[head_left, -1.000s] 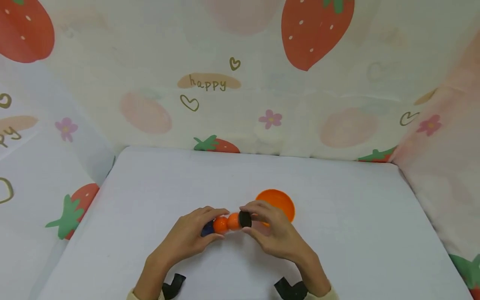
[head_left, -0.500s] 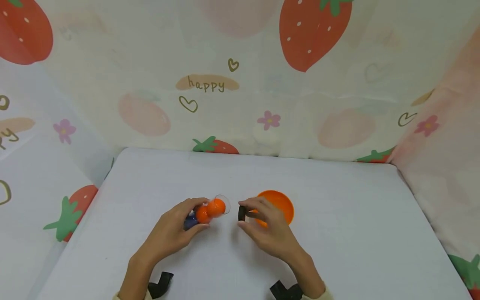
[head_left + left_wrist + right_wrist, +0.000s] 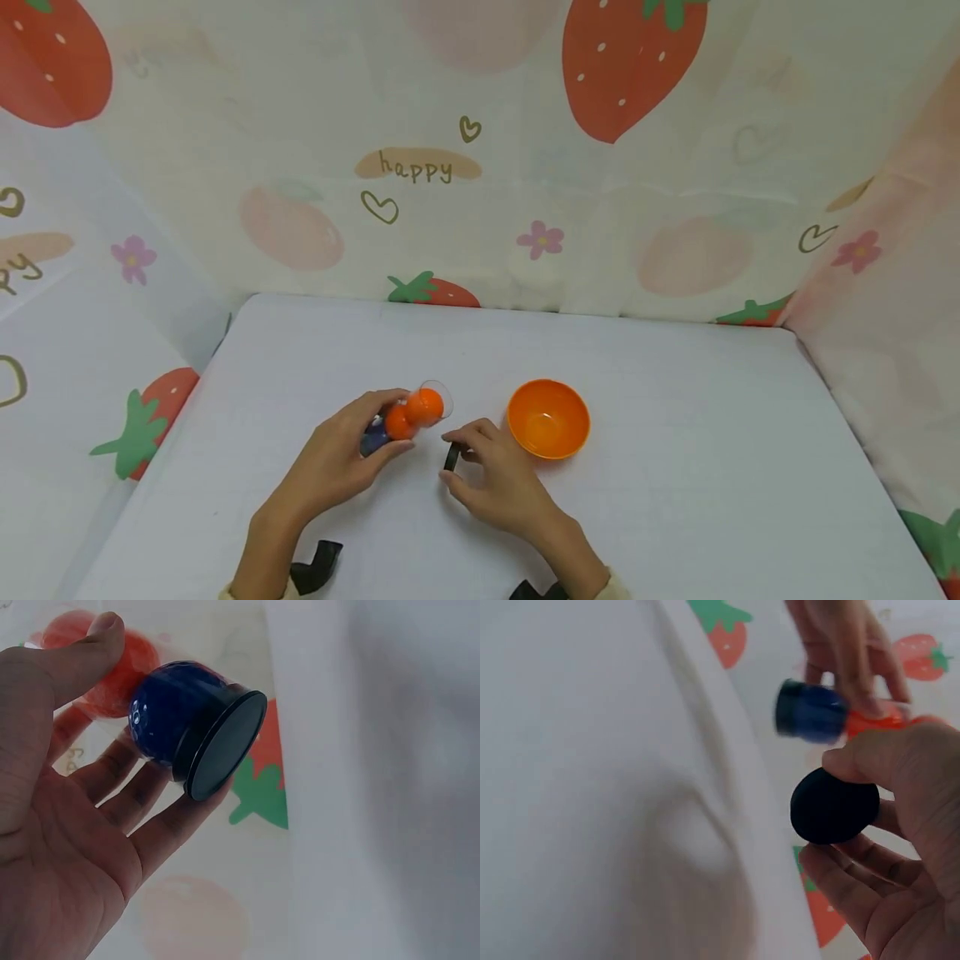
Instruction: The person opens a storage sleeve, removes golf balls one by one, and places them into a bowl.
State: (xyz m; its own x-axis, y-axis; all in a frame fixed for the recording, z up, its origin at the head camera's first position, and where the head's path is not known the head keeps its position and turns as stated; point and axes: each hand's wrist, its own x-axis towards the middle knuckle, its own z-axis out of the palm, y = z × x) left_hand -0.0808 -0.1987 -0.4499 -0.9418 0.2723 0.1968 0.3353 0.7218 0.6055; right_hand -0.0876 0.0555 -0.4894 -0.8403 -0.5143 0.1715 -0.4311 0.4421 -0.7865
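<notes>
Tilted in my left hand (image 3: 333,458) is a clear tube (image 3: 180,712) holding orange balls (image 3: 425,407) and a dark blue one. Its lower end is closed by a black cap (image 3: 229,746), and the upper end is uncapped, facing up and right. Thumb and fingers grip it around the sides. My right hand (image 3: 502,483) pinches a second round black cap (image 3: 834,806) on edge between thumb and fingertips. That cap is apart from the tube, just to its lower right in the head view.
An orange bowl (image 3: 547,421) stands on the white tabletop (image 3: 690,467), behind and right of my right hand. Black wrist mounts (image 3: 318,567) show by both forearms. A strawberry-print curtain (image 3: 600,192) rises behind the table and along its sides.
The black cap has come away from the tube's open end. My left hand has shifted left with the tube; my right hand has lately moved left and nearer, uncovering the bowl.
</notes>
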